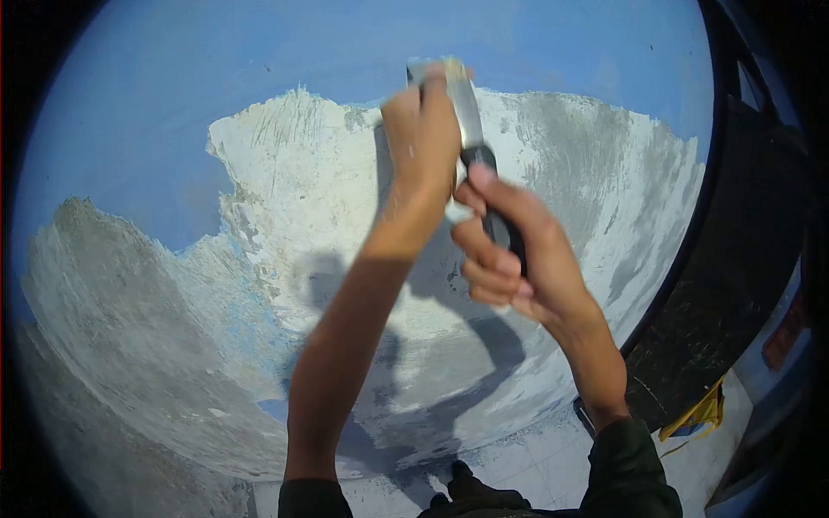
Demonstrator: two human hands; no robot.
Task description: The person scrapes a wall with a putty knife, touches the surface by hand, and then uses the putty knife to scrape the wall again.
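My right hand (527, 237) is wrapped around the black handle of a paint scraper (467, 112), thumb lying along the handle's top. The scraper's metal blade tilts up and to the left, its wide end at the lower border of the blue paint (553, 43). My left hand (423, 129) is closed at the blade, fingers up against its left side; motion blurs them a little. Around both hands the wall (319, 190) shows stripped white and grey plaster with a ragged paint edge.
A dark panel (717, 259) stands along the right side of the wall. Below it a yellow item (699, 414) lies on the pale tiled floor (535, 466). Debris lies along the wall's foot near my shoes (462, 470). Shadows of my arms fall on the plaster.
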